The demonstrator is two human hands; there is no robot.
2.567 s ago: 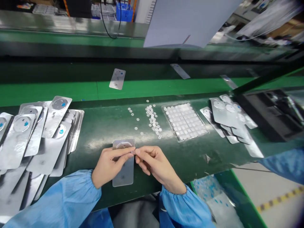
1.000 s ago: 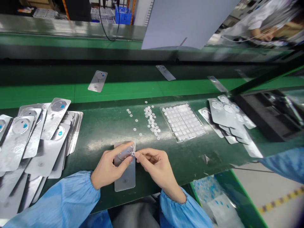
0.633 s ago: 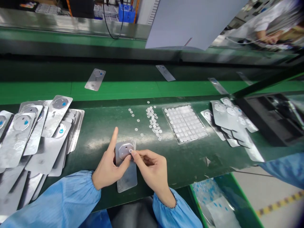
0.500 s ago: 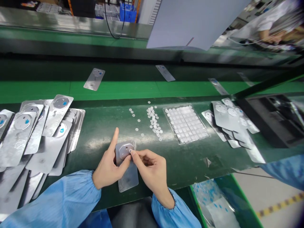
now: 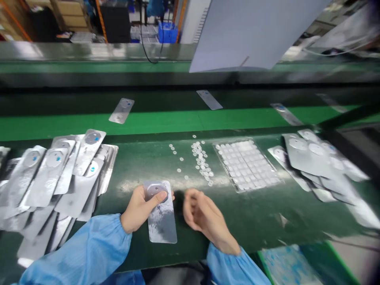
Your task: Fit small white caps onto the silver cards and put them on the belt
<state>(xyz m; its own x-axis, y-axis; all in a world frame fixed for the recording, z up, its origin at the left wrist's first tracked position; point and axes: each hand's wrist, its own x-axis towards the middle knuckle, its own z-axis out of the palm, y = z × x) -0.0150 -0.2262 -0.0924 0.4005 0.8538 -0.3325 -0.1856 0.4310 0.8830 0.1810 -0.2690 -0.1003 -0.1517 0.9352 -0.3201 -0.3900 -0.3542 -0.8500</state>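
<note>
My left hand (image 5: 141,208) grips a grey metal phone back panel (image 5: 162,227) near its upper end. The thumb lies across the round camera ring, and fingertips show past the panel's right edge. Part of the ring is hidden under the thumb. Just right of the panel, apart from it, my right hand (image 5: 204,217) hovers with loosely curled fingers, slightly blurred, and nothing shows in it. Small clear round discs (image 5: 202,158) lie scattered on the green bench beyond my hands. A clear tray (image 5: 236,189) filled with whitish round pieces sits to their right.
Many similar panels are piled at the left (image 5: 71,200), with another pile at the right (image 5: 311,158). Single panels lie on the green belt (image 5: 166,123) behind the bench. A green-rimmed bin (image 5: 341,257) stands below the front edge at the right. A pale board (image 5: 249,35) hangs above.
My right hand has come off the panel and moved right. My left thumb now lies over the ring, with its fingers wrapped around the panel. The camera view has shifted.
</note>
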